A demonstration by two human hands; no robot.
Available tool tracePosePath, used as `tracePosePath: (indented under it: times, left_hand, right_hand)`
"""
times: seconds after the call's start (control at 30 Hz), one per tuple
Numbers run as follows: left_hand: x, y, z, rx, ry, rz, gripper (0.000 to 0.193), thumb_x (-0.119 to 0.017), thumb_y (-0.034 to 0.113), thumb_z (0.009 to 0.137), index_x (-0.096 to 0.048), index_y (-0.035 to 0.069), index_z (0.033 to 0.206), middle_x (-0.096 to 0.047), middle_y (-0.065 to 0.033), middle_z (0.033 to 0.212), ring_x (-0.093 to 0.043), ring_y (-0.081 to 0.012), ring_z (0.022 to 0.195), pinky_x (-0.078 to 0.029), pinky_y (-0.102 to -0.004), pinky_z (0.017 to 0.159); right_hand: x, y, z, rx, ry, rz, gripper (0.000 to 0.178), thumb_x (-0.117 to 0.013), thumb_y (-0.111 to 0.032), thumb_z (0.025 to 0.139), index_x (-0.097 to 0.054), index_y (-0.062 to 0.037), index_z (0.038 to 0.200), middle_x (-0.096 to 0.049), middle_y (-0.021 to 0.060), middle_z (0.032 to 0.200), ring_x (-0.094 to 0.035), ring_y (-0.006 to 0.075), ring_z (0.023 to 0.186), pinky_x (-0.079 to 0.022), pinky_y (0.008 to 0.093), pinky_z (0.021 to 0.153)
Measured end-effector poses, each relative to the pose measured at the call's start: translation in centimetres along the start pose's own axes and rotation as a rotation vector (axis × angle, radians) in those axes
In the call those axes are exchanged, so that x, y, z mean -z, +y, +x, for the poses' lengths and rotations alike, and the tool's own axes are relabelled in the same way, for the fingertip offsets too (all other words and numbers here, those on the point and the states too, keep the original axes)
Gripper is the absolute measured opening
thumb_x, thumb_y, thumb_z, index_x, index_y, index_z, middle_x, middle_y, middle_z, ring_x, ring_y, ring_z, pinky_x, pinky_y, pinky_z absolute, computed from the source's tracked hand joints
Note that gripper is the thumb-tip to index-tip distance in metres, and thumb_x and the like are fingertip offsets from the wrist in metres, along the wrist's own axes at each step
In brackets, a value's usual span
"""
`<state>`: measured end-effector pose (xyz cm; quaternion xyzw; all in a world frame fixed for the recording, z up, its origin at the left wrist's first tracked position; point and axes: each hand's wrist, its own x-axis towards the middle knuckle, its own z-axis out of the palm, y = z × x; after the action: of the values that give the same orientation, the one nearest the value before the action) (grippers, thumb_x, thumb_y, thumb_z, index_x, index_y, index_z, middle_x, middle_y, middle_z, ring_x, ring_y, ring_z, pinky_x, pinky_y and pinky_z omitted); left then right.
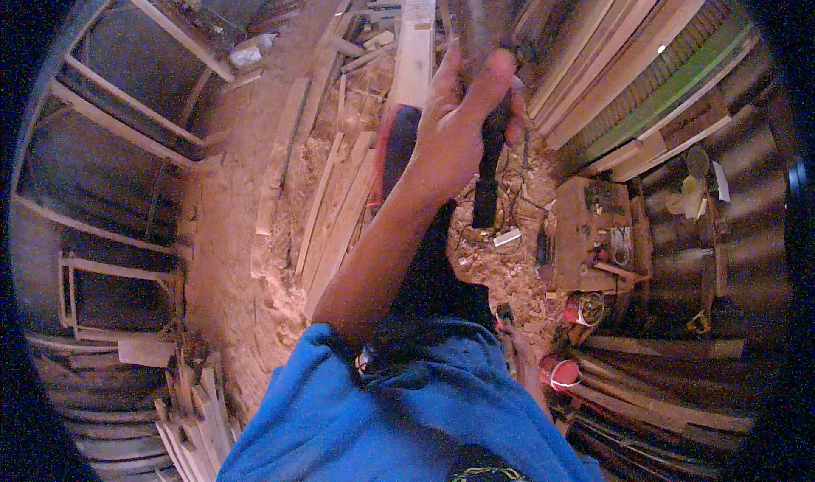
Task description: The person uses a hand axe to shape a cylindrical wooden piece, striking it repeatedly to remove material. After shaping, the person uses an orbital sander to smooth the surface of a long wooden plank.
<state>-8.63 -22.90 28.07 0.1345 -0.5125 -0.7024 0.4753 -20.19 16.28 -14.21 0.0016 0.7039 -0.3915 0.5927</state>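
My left hand (458, 130) reaches forward in front of my body, its fingers bent round a long brown piece (480, 11) that is smeared by motion, so its kind does not show. Just left of it, a pale wooden plank (415, 45) runs away from me past my dark-clad left knee (402, 142). Down at my right side, my right hand (518, 346) is small and dim, closed around a small dark thing (504, 314) too unclear to name.
Sawdust and shavings cover the floor, with loose boards (335, 219) to the left. A wooden box-like bench (586, 227) and red buckets (560, 372) stand on the right. Long planks (628, 49) lean at the far right. Wooden frames (127, 113) line the left wall.
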Motion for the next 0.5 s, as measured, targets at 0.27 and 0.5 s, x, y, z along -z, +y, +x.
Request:
tracePosePath:
  times: [0.27, 0.5]
  left_hand:
    - [3.8, -5.1, -1.2, 0.046, -0.052, 0.249, 0.032, -0.068, 0.037, 0.096, -0.056, 0.007, 0.1, -0.059, -0.0005, 0.069, -0.057, -0.0103, 0.055, -0.047, -0.0265, 0.049]
    - [15.5, -11.4, -2.3, 0.341, 0.133, 0.164, 0.03, -0.068, 0.037, 0.094, -0.057, 0.009, 0.092, -0.059, -0.0001, 0.068, -0.058, -0.0121, 0.054, -0.051, -0.0291, 0.053]
  right_hand:
    - [-2.9, -1.9, 3.7, 0.049, -0.06, -0.082, 0.015, -0.063, -0.024, 0.091, -0.062, -0.0096, 0.096, -0.063, 0.0035, 0.08, -0.057, 0.0122, 0.064, -0.047, 0.0272, 0.059]
    - [-4.4, -3.4, 4.6, 0.001, -0.064, -0.146, 0.015, -0.063, -0.025, 0.091, -0.062, -0.0099, 0.096, -0.064, 0.0032, 0.081, -0.057, 0.0117, 0.065, -0.047, 0.0268, 0.06]
